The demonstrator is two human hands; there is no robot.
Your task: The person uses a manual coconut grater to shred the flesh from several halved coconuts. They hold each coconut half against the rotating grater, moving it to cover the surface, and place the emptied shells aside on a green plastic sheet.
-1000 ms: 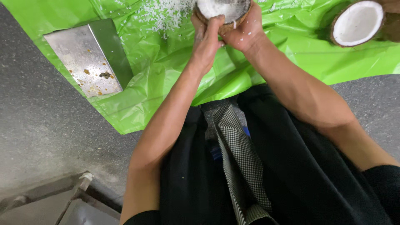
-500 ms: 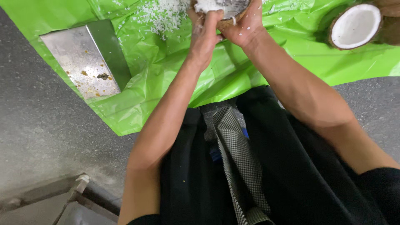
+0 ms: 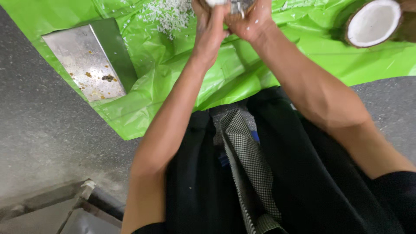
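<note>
Both my hands are clasped around a coconut half (image 3: 232,5) at the top edge of the view; most of it is cut off by the frame. My left hand (image 3: 211,27) grips its left side and my right hand (image 3: 252,22) grips its right side, with white flecks on the fingers. Grated white coconut (image 3: 167,15) lies scattered on the green plastic sheet (image 3: 242,73) just left of my hands. A second coconut half (image 3: 373,22), white flesh facing up, rests on the sheet at the far right.
A flat steel slab (image 3: 89,58) with brown specks lies on the sheet's left part. Grey speckled floor (image 3: 39,130) surrounds the sheet. My dark clothing and a checked cloth (image 3: 247,164) fill the lower middle. A metal frame (image 3: 69,203) sits bottom left.
My hands and the held coconut half have shifted upward, so the half is now mostly out of view. The view has tilted slightly; the other half and steel slab stay put.
</note>
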